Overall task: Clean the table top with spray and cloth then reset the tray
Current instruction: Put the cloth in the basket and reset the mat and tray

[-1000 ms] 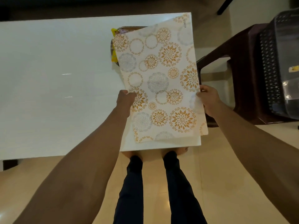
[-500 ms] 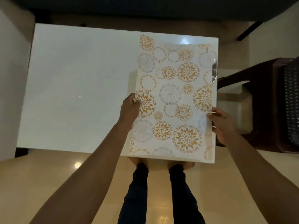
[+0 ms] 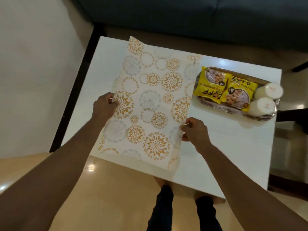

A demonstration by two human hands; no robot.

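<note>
Left hand (image 3: 104,105) pinches the left edge of the patterned placemat (image 3: 150,104); right hand (image 3: 194,133) pinches its right edge. Placemat over the white worktop (image 3: 216,147), apparently lifted slightly. Far right: tray (image 3: 265,116) with two yellow snack packets (image 3: 223,88) and two white cups (image 3: 265,99).

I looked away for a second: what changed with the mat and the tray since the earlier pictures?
The patterned mat has shifted left across the table, so the tray with its yellow packets and two white cups, covered before, now shows to its right. Unchanged: the left hand and right hand still pinch the mat's side edges.
</note>
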